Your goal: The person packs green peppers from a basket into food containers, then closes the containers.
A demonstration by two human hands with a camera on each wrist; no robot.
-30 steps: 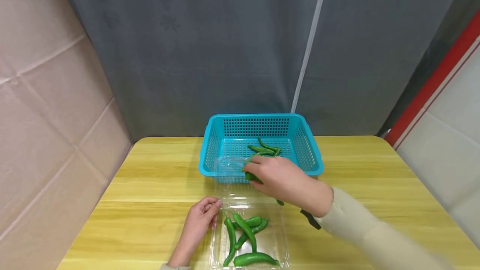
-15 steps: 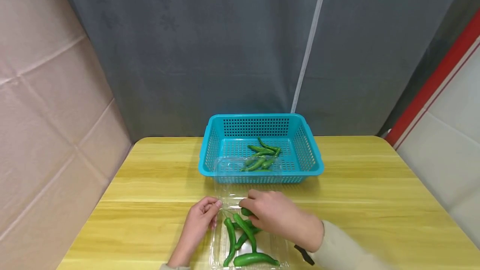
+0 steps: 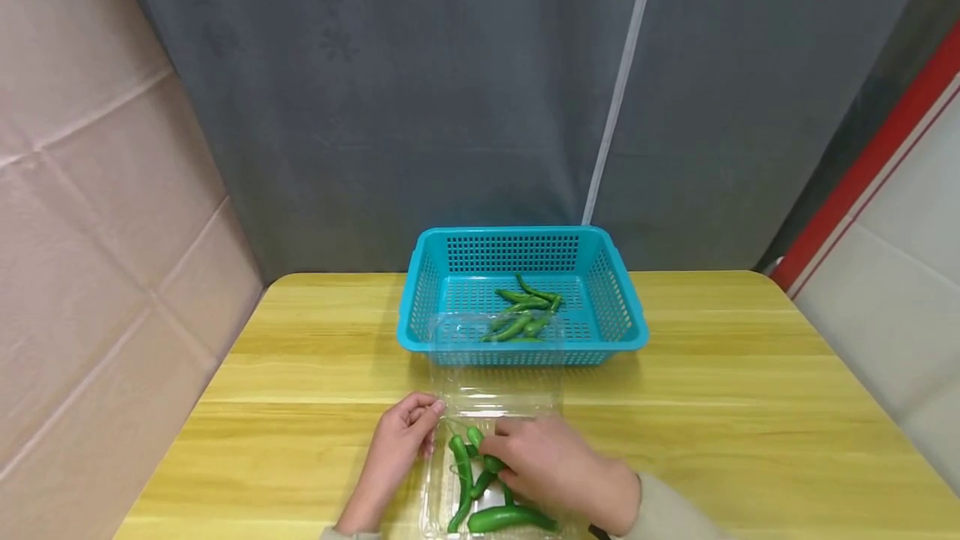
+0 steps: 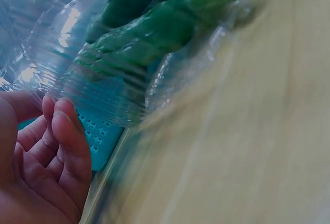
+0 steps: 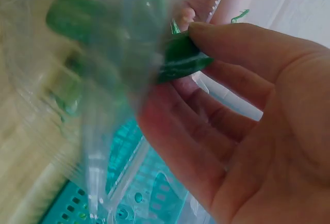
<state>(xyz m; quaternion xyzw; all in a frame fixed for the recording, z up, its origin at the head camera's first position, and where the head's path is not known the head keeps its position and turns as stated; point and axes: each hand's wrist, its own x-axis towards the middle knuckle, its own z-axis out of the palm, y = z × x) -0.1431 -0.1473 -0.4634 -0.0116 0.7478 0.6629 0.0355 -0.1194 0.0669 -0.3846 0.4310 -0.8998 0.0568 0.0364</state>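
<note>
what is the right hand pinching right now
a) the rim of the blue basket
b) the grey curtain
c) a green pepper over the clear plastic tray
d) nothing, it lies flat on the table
c: the right hand pinches a green pepper between thumb and fingers, over the clear plastic tray and well short of the blue basket.

Head view evenly bright and sharp, soft shadow under basket (image 3: 517,290), both wrist views motion-blurred, glare on clear plastic at 10 o'clock, tabletop (image 4: 247,146) smeared.
</note>
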